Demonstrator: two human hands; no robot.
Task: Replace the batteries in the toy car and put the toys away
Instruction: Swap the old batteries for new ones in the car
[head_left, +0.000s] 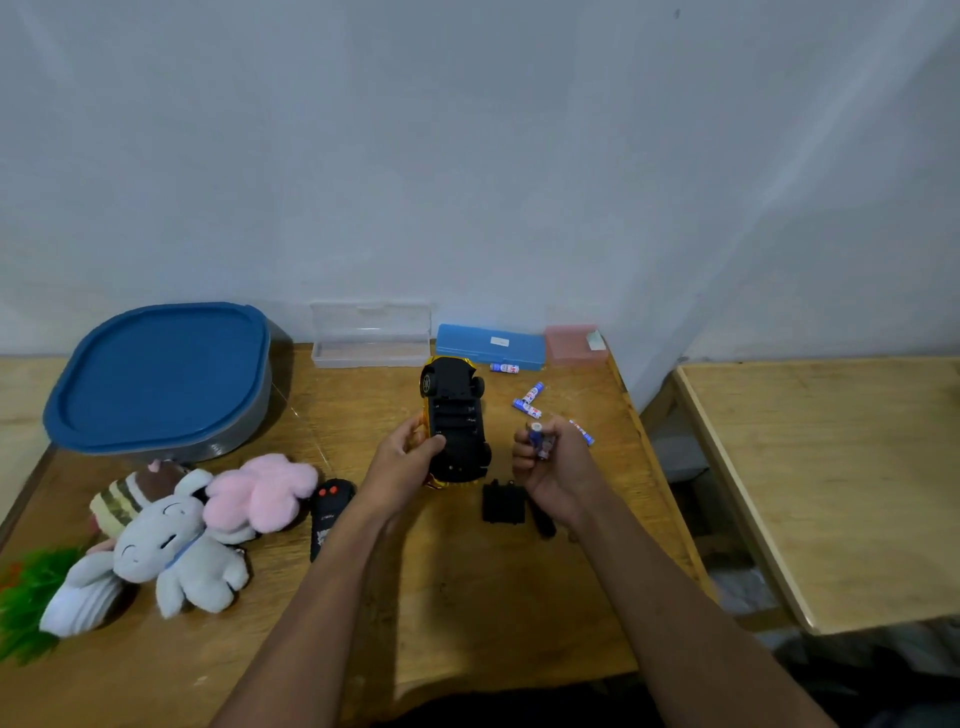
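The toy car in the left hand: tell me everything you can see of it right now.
The toy car is flipped belly-up, showing a black plastic underside with a shiny gold body edging out at both ends. Its battery bay is open and looks empty, with ribbed slots visible. Black wheels show at the far end and on the right side. It lies lengthwise, pointing away from the person, above the wooden table. The left hand grips its left side, thumb on the underside. Whether its near end touches the table is unclear.

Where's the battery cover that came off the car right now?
In the head view, the black battery cover lies flat on the wooden table, just below the upturned toy car and beside the right hand's wrist.
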